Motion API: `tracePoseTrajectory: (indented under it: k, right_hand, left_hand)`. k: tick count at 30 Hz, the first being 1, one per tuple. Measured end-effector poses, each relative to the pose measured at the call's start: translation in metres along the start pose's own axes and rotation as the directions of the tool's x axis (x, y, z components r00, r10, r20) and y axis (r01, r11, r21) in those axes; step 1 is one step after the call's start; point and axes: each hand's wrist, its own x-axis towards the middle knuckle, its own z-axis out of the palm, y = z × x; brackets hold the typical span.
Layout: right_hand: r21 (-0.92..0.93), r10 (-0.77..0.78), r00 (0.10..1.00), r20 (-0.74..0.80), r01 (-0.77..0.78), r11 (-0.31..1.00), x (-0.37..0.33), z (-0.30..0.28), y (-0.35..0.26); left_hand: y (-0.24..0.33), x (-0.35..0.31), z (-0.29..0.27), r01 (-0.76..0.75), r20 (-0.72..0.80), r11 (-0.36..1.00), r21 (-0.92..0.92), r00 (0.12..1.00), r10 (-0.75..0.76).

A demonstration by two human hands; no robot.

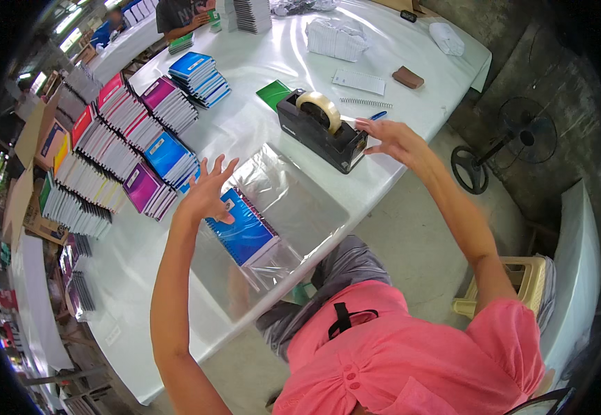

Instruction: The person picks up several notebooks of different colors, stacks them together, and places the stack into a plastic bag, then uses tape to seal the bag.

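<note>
Wrapping step, by the look of it: blue notebook (245, 228) lying inside clear plastic sleeve (279, 207) on the white table (259, 124). Left hand (207, 190) pressing down on the notebook, fingers splayed, gripping nothing. Right hand (390, 138) at the tape dispenser (321, 128), open (possibly pinching tape end, hard to tell). Next calls for a clean pull.

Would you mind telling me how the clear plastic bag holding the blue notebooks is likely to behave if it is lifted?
The clear bag looks thin and glossy, so probably floppy and slippery. The blue notebooks fill only one end, so that end would likely sag. The left hand rests there.
</note>
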Motion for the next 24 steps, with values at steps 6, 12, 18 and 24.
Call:
tracePoseTrajectory:
  k: [6, 12, 18, 24]
  right_hand:
    - [-0.733, -0.211, 0.969, -0.131, 0.048, 0.678, -0.010, -0.035, 0.029]
    - [-0.949, -0.070, 0.969, 0.238, 0.247, 0.195, 0.015, 0.051, -0.027]
    - [-0.860, 0.527, 0.680, 0.511, 0.393, 0.327, 0.048, 0.238, 0.035]
    - [-0.906, 0.566, 0.745, 0.353, 0.423, 0.009, 0.071, 0.256, 0.078]
  left_hand:
    - [-0.023, 0.007, 0.008, -0.076, -0.002, 0.987, -0.142, 0.997, 0.077]
    - [-0.046, 0.013, 0.026, -0.211, -0.112, 0.923, -0.322, 0.976, 0.184]
    - [-0.058, 0.015, 0.038, -0.154, -0.098, 0.926, -0.344, 0.987, 0.128]
    - [-0.039, 0.013, 0.028, -0.094, -0.057, 0.937, -0.336, 0.995, 0.080]
